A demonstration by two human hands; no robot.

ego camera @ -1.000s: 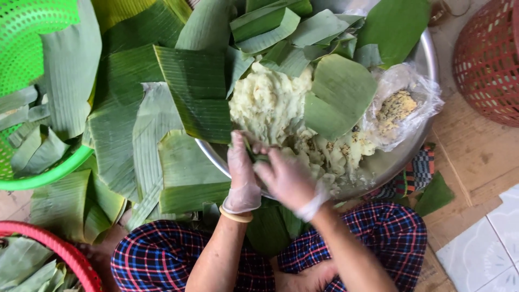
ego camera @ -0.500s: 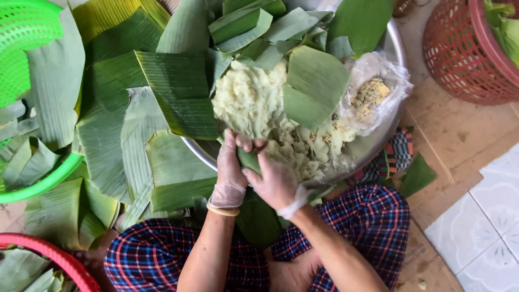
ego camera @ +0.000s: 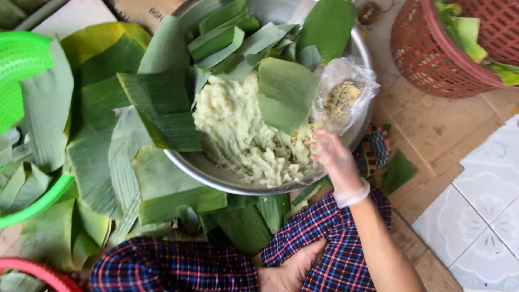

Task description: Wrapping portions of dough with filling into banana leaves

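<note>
Gloved right hand [ego camera: 336, 157] reaches into steel basin [ego camera: 361, 54], fingers curled in pale dough [ego camera: 238, 135], grip unclear; banana leaves [ego camera: 162, 108] stacked, large dough mound unwrapped.

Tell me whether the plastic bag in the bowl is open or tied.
Open: the bag gapes upward in the bowl, showing crumbly yellow filling inside.

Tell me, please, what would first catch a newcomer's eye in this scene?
Probably the big metal basin at centre, heaped with pale mashed dough and cut banana leaves. The gloved right hand reaches into its right side, beside a clear bag of crumbly filling. A red basket sits top right.
</note>
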